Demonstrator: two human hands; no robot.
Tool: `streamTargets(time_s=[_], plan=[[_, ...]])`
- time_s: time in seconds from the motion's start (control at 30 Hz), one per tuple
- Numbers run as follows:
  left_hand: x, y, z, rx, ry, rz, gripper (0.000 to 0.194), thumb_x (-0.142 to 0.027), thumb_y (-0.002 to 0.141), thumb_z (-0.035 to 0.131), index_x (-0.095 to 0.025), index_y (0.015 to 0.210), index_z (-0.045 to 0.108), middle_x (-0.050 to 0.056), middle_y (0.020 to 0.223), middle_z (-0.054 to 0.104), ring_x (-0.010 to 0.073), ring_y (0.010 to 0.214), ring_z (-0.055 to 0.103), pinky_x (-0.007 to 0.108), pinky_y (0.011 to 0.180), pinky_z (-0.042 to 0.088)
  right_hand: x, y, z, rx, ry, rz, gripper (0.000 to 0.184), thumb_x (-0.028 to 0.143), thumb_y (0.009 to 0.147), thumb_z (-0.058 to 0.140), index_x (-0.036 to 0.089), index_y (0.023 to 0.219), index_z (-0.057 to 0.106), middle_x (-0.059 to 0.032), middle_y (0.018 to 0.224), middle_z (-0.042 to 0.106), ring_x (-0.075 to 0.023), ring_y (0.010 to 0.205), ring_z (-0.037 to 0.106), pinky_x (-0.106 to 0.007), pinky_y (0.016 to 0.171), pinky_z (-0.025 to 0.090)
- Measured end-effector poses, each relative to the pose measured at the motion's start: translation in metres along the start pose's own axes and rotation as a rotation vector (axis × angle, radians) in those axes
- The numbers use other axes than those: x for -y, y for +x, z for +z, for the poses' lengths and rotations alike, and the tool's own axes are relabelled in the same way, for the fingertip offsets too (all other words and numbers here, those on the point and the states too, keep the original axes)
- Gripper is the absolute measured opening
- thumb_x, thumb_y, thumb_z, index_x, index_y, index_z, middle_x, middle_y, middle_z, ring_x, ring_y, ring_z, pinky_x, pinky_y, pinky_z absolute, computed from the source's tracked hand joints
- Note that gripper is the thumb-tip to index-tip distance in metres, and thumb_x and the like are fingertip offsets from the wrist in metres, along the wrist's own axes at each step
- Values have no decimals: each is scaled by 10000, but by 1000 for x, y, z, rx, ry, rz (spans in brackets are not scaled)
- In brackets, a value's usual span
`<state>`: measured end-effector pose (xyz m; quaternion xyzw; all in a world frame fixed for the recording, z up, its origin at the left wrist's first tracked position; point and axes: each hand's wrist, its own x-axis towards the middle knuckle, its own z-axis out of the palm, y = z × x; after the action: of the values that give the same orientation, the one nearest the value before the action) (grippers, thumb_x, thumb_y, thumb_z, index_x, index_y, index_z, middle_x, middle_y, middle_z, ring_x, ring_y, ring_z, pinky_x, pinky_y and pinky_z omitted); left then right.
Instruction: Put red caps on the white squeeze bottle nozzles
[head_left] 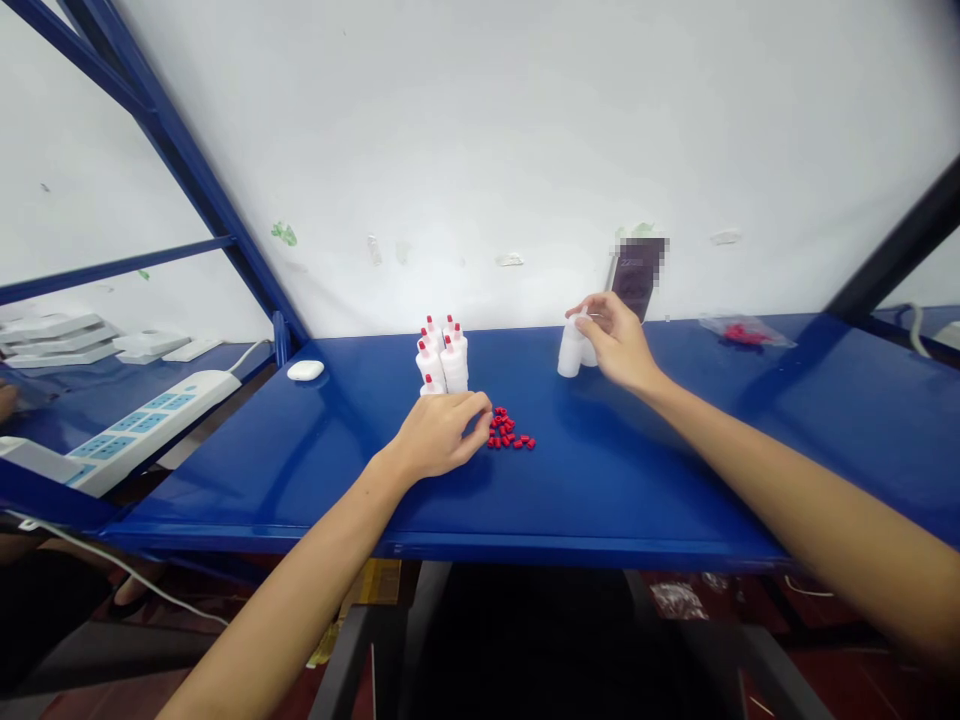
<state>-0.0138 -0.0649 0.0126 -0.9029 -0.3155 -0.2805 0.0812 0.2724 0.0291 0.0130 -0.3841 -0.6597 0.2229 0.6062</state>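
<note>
My right hand (621, 342) has its fingers closed around the top of a translucent white squeeze bottle (569, 352). Another pale bottle (589, 354) stands partly hidden behind those fingers. At the left edge of a loose pile of small red caps (504, 428), my left hand (442, 436) is curled in a pinch. Whatever is between its fingertips is too small or hidden to make out. Just beyond this hand stands a tight group of white bottles (454, 368) with red tips, several of them upright. The nearest one is partly covered by the hand.
The blue table (300, 470) also bears a white rounded case (305, 371) at left and a clear bag of red pieces (742, 331) at far right. A dark phone (634, 275) leans against the wall. A power strip (154, 425) lies beyond the left frame post.
</note>
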Motion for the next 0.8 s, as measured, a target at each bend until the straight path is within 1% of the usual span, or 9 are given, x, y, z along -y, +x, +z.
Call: streamTargets(time_s=[0.07,0.17,0.27,0.33,0.4,0.5,0.57,0.67,0.8], plan=[[-1,1,0,41,-18,-27,174,-225,962,449,-175,850,573,-17,688,635,108,561,512,249,565,356,-2,0,0,-2,-13,16,137,246,833,615,228,950,546,-61,1003,701,-232,936,682,-420,870,500],[-2,2,0,87,-34,-66,181,-234,977,433,-173,915,591,0,760,666,122,602,550,259,584,389,-2,-2,0,38,-27,25,132,247,845,598,227,964,546,-60,1004,700,-229,931,680,-416,864,497],[-1,2,3,134,-49,-96,244,-223,1006,382,-167,1090,604,45,949,697,154,759,632,275,670,467,0,-4,1,79,-32,2,118,253,852,597,227,957,548,-49,960,697,-225,925,672,-401,852,498],[1,1,7,184,-52,-114,320,-197,1015,347,-162,1235,577,83,1087,673,179,866,653,299,736,510,4,-6,3,94,-19,-1,109,254,843,606,225,937,562,-45,939,696,-222,918,666,-389,841,498],[3,1,10,238,-57,-130,393,-160,1007,337,-163,1346,535,114,1196,624,193,915,656,324,778,537,8,-10,7,107,22,28,105,254,827,615,216,922,592,-44,917,700,-220,894,667,-381,824,499],[7,1,15,286,-83,-145,469,-100,980,336,-182,1405,515,134,1312,549,199,951,657,352,824,558,14,-16,15,139,119,122,101,263,805,624,194,874,652,-43,841,706,-216,823,669,-368,784,504],[9,2,18,300,-102,-145,486,-76,968,337,-186,1401,531,135,1337,530,211,999,654,370,865,562,16,-21,22,179,202,200,104,270,793,629,185,830,676,-41,791,707,-211,782,668,-361,771,506],[12,4,21,321,-133,-128,475,-70,968,344,-176,1382,551,132,1299,556,222,1051,649,386,922,556,15,-27,30,225,337,292,114,278,792,627,184,823,685,-40,764,709,-207,761,663,-345,750,500],[14,9,23,327,-152,-117,436,-66,973,345,-145,1326,590,130,1213,604,220,1031,650,387,933,554,8,-29,33,257,364,288,184,309,810,586,192,893,700,-47,830,730,-219,819,640,-325,716,464]])
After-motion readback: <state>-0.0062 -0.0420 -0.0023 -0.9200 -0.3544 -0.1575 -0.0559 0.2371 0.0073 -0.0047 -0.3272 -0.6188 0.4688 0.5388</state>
